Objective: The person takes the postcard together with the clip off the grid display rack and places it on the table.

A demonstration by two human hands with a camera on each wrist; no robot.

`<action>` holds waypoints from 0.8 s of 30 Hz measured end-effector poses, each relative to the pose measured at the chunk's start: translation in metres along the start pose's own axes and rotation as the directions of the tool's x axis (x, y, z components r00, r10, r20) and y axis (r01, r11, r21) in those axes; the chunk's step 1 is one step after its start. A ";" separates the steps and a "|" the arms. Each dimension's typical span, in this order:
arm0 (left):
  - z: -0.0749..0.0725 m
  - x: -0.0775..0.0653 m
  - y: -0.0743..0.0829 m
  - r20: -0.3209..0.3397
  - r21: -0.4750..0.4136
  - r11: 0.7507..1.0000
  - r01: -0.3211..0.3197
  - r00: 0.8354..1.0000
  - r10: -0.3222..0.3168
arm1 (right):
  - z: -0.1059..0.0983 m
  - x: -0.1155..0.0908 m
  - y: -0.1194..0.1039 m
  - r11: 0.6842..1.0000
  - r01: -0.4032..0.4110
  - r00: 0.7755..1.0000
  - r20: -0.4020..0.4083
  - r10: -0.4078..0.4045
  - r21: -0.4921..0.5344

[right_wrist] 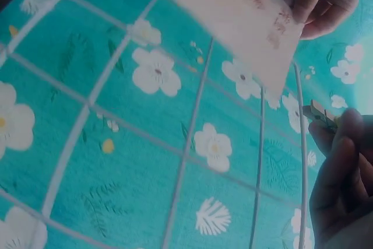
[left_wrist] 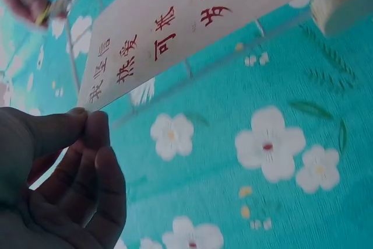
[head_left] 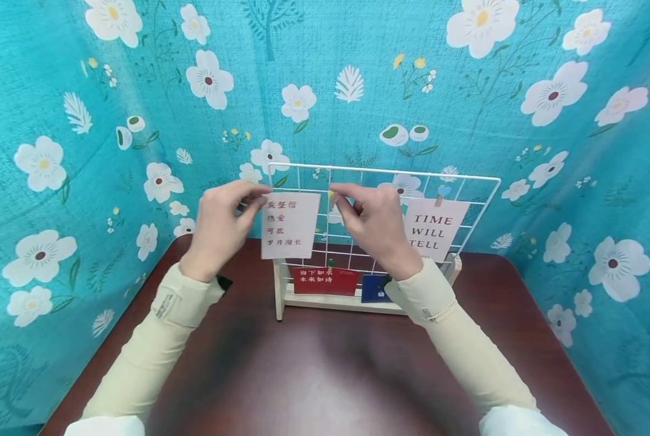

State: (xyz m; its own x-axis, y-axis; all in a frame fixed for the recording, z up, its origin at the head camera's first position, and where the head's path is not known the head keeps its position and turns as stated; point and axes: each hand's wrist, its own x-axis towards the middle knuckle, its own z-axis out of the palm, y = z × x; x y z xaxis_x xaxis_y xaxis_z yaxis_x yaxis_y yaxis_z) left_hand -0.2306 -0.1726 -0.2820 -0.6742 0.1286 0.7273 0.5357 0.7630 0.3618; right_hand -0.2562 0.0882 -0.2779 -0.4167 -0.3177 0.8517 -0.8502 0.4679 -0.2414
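White card pinched, left hand; clip, right hand.

Red-lettered pale card; teal floral cloth; white grid

The person's left hand pinches between thumb and forefinger; the right hand, to its right, pinches likewise. Both sleeved forearms slant inward toward the far side.
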 end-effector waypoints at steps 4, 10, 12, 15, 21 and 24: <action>-0.027 -0.014 -0.016 0.046 0.035 0.996 0.085 0.995 -0.086 | 0.011 -0.014 -0.002 0.999 -0.032 0.999 0.043 0.030 0.039; -0.069 -0.040 -0.044 0.131 0.114 0.966 0.232 0.960 -0.247 | 0.035 -0.036 -0.004 0.995 -0.094 0.988 0.131 0.087 0.044; -0.080 -0.050 -0.055 0.173 0.130 0.953 0.274 0.940 -0.294 | 0.045 -0.045 -0.005 0.992 -0.108 0.981 0.166 0.097 0.061; -0.094 -0.065 -0.074 0.247 0.162 0.931 0.327 0.900 -0.359 | 0.060 -0.060 -0.006 0.990 -0.111 0.973 0.211 0.091 0.083; -0.107 -0.100 -0.114 0.403 0.227 0.865 0.448 0.765 -0.502 | 0.093 -0.099 -0.007 0.991 -0.121 0.942 0.321 0.098 0.052; -0.107 -0.119 -0.134 0.490 0.232 0.828 0.511 0.674 -0.553 | 0.110 -0.120 -0.006 0.981 -0.185 0.903 0.403 0.149 0.051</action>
State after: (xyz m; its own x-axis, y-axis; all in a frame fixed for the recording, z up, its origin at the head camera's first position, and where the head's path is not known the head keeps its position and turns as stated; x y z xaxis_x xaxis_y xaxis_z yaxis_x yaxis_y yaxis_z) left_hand -0.1676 -0.3585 -0.3545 -0.9997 -0.0255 0.0042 -0.0193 0.8440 0.5361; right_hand -0.2363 0.0327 -0.4301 -0.6328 -0.5493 0.5457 -0.7737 0.4759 -0.4182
